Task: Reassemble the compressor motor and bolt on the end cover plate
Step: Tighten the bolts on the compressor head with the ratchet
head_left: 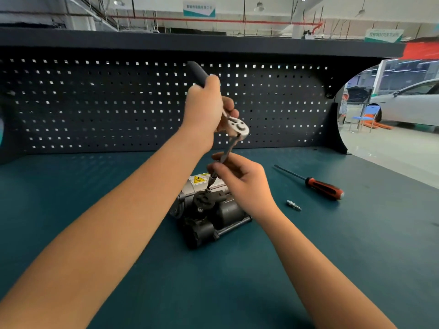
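Compressor motor (228, 210) looks heavy, rigid; brace its casing below right hand (240, 179) fingers pinching the extension bar (228, 150). Left hand (204, 103) clenches the ratchet (237, 128).

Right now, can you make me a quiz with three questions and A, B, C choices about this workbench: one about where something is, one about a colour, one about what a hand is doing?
1. Where is the loose bolt? A) on the table, right of the compressor B) on the floor C) in a box
2. What colour is the handle of the screwdriver? A) yellow B) red and black C) white
3. What is the left hand doing? A) lying flat on the table B) gripping the handle of the ratchet C) holding the screwdriver

Answers: 1 A, the bolt lies on the table between compressor and screwdriver. 2 B, the handle shows red with black parts. 3 B, its fingers curl round the ratchet while the right hand pinches the extension bar.
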`<state>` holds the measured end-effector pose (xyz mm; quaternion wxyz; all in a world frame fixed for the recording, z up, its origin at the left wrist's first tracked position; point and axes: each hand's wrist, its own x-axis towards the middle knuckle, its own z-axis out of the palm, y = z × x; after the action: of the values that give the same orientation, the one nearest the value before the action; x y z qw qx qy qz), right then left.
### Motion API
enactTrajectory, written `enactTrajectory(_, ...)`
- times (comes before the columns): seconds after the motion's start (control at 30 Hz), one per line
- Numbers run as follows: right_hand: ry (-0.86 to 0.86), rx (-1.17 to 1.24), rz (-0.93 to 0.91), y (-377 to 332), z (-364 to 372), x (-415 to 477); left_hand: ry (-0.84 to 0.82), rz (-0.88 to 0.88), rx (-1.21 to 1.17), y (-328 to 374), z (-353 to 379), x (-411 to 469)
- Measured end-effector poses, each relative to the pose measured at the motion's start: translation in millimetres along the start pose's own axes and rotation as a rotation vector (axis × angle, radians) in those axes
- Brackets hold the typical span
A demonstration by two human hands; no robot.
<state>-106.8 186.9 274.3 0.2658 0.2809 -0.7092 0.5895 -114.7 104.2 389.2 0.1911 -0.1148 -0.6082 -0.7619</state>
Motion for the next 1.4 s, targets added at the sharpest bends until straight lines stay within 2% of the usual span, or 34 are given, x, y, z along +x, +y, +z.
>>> enactTrajectory(0.17, -0.003, 0.058, 0.014, -2, -7, 7, -0.060, 0.039, 0.008, 9, 2, 0)
enactTrajectory(0.63, -0.086, 0.036, 0.029, 9, -5, 8, -0.005, 0.038, -0.015, -5, -11, 1)
enactTrajectory(0.7, -0.107, 0.048, 0.053, 9, -6, 11, -0.003, -0.047, -0.186, -6, -12, 4)
enactTrajectory(0.8, -0.190, 0.060, 0.108, 8, -12, 18, -0.043, -0.182, -0.594, 1, -18, 9)
enactTrajectory(0.93, -0.316, 0.033, 0.106, 4, -20, 25, -0.071, -0.135, -0.798, 11, -29, 16)
enactTrajectory(1.13, -0.477, -0.136, 0.119, 1, -22, 27, -0.091, -0.077, -0.733, 0, -26, 12)
enactTrajectory(1.3, -0.350, -0.165, 0.081, 4, -14, 21, -0.083, -0.064, -0.610, 2, -28, 8)
enactTrajectory(1.4, -0.264, -0.163, 0.085, 10, -11, 20, -0.084, 0.122, -0.410, 4, -33, -15)
